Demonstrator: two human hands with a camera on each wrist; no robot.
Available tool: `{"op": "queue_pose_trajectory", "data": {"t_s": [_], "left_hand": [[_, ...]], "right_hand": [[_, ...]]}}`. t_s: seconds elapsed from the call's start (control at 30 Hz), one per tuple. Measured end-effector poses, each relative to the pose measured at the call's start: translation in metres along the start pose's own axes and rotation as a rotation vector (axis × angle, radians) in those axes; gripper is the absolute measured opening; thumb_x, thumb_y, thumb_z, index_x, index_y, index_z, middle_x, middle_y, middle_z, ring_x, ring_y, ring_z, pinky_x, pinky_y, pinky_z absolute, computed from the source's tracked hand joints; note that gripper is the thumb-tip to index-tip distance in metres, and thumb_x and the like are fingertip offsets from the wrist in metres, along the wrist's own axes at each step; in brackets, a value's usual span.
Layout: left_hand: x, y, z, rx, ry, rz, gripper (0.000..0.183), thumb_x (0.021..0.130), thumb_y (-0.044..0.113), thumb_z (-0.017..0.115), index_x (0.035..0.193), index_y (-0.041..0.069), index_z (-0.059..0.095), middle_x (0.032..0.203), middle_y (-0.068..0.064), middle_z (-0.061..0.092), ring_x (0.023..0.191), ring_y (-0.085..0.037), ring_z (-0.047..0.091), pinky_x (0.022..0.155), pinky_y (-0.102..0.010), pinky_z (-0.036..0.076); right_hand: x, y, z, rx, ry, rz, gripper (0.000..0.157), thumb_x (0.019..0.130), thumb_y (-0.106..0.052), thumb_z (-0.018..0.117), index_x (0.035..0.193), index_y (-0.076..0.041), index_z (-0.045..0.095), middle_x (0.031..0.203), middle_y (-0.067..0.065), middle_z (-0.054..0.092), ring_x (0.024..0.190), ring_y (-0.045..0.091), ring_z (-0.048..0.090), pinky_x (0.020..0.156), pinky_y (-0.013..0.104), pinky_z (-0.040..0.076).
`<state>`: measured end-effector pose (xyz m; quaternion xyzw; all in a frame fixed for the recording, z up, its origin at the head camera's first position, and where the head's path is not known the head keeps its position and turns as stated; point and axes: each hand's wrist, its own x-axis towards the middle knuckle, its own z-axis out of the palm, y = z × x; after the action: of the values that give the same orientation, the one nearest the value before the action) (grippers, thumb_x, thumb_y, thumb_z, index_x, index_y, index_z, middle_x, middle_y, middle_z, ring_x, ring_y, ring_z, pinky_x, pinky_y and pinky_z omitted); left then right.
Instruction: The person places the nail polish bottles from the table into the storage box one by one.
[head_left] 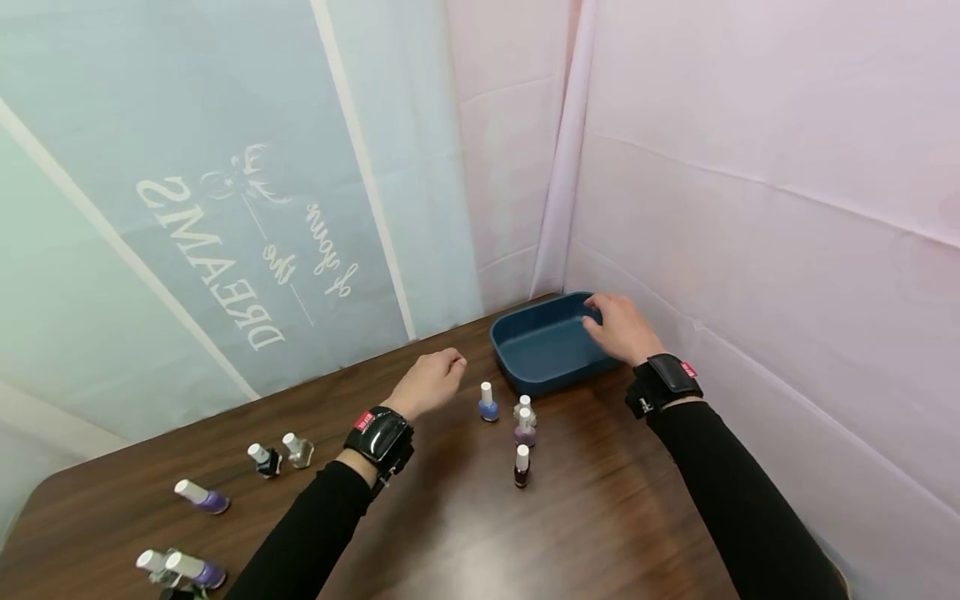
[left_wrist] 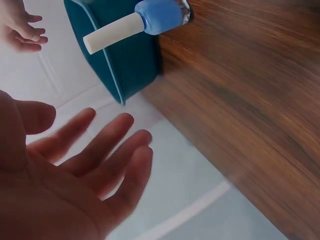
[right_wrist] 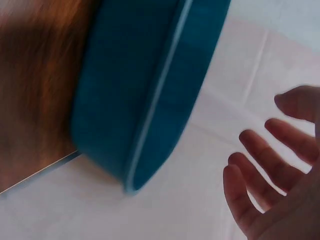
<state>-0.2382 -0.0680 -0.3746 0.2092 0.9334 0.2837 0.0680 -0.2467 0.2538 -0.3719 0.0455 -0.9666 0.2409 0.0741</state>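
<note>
My left hand [head_left: 430,385] hovers above the table, left of a blue nail polish bottle [head_left: 488,408] with a white cap. Its fingers are loosely bent and hold nothing, as the left wrist view shows. Over the right side of a dark teal tray [head_left: 517,367] hangs my right hand [head_left: 621,329], its relaxed fingers [right_wrist: 255,155] apart from the rim and holding nothing. In front of the tray stand a clear bottle [head_left: 531,414], a light purple bottle [head_left: 525,435] and a dark bottle [head_left: 521,475], all white-capped. The tray's inside holds no bottle that I can see.
More polish bottles stand at the left: a black one [head_left: 268,463], a clear glittery one [head_left: 302,454], a purple one [head_left: 213,502], and another purple one [head_left: 210,575] among a cluster by my left sleeve. Curtains [head_left: 750,208] border the brown table [head_left: 465,517] behind and right.
</note>
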Motion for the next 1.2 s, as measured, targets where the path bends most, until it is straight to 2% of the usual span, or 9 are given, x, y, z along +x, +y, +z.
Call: {"op": "queue_pose_trajectory", "data": {"t_s": [0.13, 0.23, 0.4, 0.5, 0.63, 0.73, 0.93, 1.1, 1.2], "left_hand": [[0.019, 0.005, 0.012, 0.005, -0.058, 0.037, 0.035, 0.103, 0.026, 0.039, 0.125, 0.008, 0.059, 0.107, -0.006, 0.067, 0.09, -0.016, 0.061, 0.084, -0.035, 0.05], [0.031, 0.01, 0.018, 0.008, -0.104, 0.067, 0.039, 0.103, 0.025, 0.039, 0.133, 0.007, 0.055, 0.123, -0.008, 0.065, 0.105, -0.018, 0.06, 0.095, -0.04, 0.05], [0.044, 0.023, 0.027, 0.018, -0.149, 0.076, 0.041, 0.103, 0.024, 0.038, 0.137, 0.005, 0.052, 0.132, -0.011, 0.06, 0.115, -0.021, 0.058, 0.103, -0.042, 0.046], [0.049, 0.03, 0.034, 0.098, -0.152, 0.086, 0.04, 0.103, 0.023, 0.039, 0.135, 0.006, 0.055, 0.131, -0.01, 0.061, 0.121, -0.023, 0.056, 0.103, -0.047, 0.044], [0.052, 0.036, 0.041, 0.23, -0.149, 0.096, 0.032, 0.102, 0.024, 0.042, 0.116, 0.008, 0.067, 0.114, -0.01, 0.065, 0.113, -0.027, 0.057, 0.096, -0.052, 0.045], [0.053, 0.039, 0.045, 0.275, -0.152, 0.099, 0.03, 0.101, 0.025, 0.045, 0.109, 0.01, 0.069, 0.109, -0.011, 0.064, 0.109, -0.027, 0.056, 0.094, -0.052, 0.044], [0.052, 0.041, 0.048, 0.277, -0.203, 0.095, 0.037, 0.101, 0.028, 0.043, 0.13, 0.012, 0.062, 0.134, -0.011, 0.057, 0.128, -0.029, 0.047, 0.105, -0.055, 0.036], [0.053, 0.045, 0.05, 0.271, -0.254, 0.074, 0.043, 0.103, 0.038, 0.036, 0.13, 0.018, 0.063, 0.155, -0.011, 0.034, 0.146, -0.033, 0.024, 0.114, -0.058, 0.023], [0.052, 0.049, 0.052, 0.268, -0.275, 0.081, 0.046, 0.103, 0.041, 0.032, 0.126, 0.019, 0.066, 0.155, -0.011, 0.035, 0.147, -0.033, 0.023, 0.115, -0.057, 0.021]], "right_hand": [[0.001, 0.019, 0.003, -0.005, 0.032, 0.073, 0.04, 0.098, -0.016, 0.046, 0.133, 0.003, 0.05, 0.138, 0.027, 0.045, 0.129, 0.043, 0.038, 0.106, 0.055, 0.035], [0.002, 0.031, 0.005, -0.025, 0.053, 0.107, 0.041, 0.097, -0.013, 0.044, 0.133, 0.006, 0.049, 0.138, 0.029, 0.043, 0.128, 0.044, 0.037, 0.106, 0.056, 0.033], [0.003, 0.041, 0.011, -0.039, 0.06, 0.132, 0.042, 0.095, -0.01, 0.044, 0.133, 0.008, 0.047, 0.136, 0.03, 0.043, 0.124, 0.045, 0.042, 0.103, 0.055, 0.036], [0.004, 0.046, 0.016, -0.04, 0.035, 0.153, 0.045, 0.095, -0.01, 0.044, 0.136, 0.008, 0.044, 0.136, 0.031, 0.043, 0.122, 0.045, 0.044, 0.103, 0.055, 0.038], [0.007, 0.054, 0.021, -0.044, -0.002, 0.166, 0.048, 0.094, -0.008, 0.042, 0.138, 0.01, 0.04, 0.137, 0.033, 0.041, 0.125, 0.047, 0.042, 0.105, 0.055, 0.036], [0.007, 0.061, 0.024, -0.057, -0.015, 0.165, 0.05, 0.092, -0.005, 0.04, 0.139, 0.012, 0.038, 0.138, 0.034, 0.039, 0.127, 0.047, 0.04, 0.107, 0.055, 0.035], [0.002, 0.07, 0.022, -0.082, -0.021, 0.167, 0.052, 0.088, 0.0, 0.038, 0.137, 0.015, 0.037, 0.137, 0.035, 0.039, 0.127, 0.047, 0.039, 0.107, 0.054, 0.035], [-0.004, 0.075, 0.021, -0.113, 0.019, 0.153, 0.05, 0.086, 0.002, 0.04, 0.134, 0.017, 0.041, 0.134, 0.035, 0.043, 0.125, 0.048, 0.042, 0.106, 0.054, 0.037], [-0.008, 0.077, 0.021, -0.118, 0.033, 0.142, 0.049, 0.086, 0.002, 0.041, 0.132, 0.017, 0.043, 0.132, 0.035, 0.044, 0.123, 0.048, 0.043, 0.105, 0.055, 0.037]]}}
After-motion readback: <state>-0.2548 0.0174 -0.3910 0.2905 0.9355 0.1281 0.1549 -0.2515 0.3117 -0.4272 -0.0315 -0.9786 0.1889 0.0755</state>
